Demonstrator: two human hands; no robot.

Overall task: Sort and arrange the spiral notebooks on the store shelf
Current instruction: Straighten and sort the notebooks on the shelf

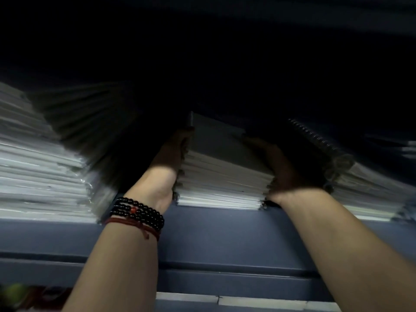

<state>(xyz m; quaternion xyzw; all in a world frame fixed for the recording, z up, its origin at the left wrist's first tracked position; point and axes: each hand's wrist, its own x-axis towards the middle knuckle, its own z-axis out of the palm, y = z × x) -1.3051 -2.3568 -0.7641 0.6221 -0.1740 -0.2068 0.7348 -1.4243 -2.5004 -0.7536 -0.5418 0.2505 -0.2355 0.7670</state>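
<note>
A stack of spiral notebooks (221, 183) lies flat in the middle of a dark shelf, its white page edges facing me. My left hand (172, 158) lies against the stack's left side, fingers reaching back into the shadow. My right hand (283, 167) holds the stack's right side, with fingers on its top right corner. Both hands clasp the stack between them. A beaded bracelet and a red cord circle my left wrist.
A taller pile of notebooks (42, 172) fills the shelf at left. Another pile (364, 188) with a visible wire spiral (315, 137) sits close at right. The blue shelf front (213, 235) runs below. The shelf's back is dark. Small coloured goods (20, 296) show at bottom left.
</note>
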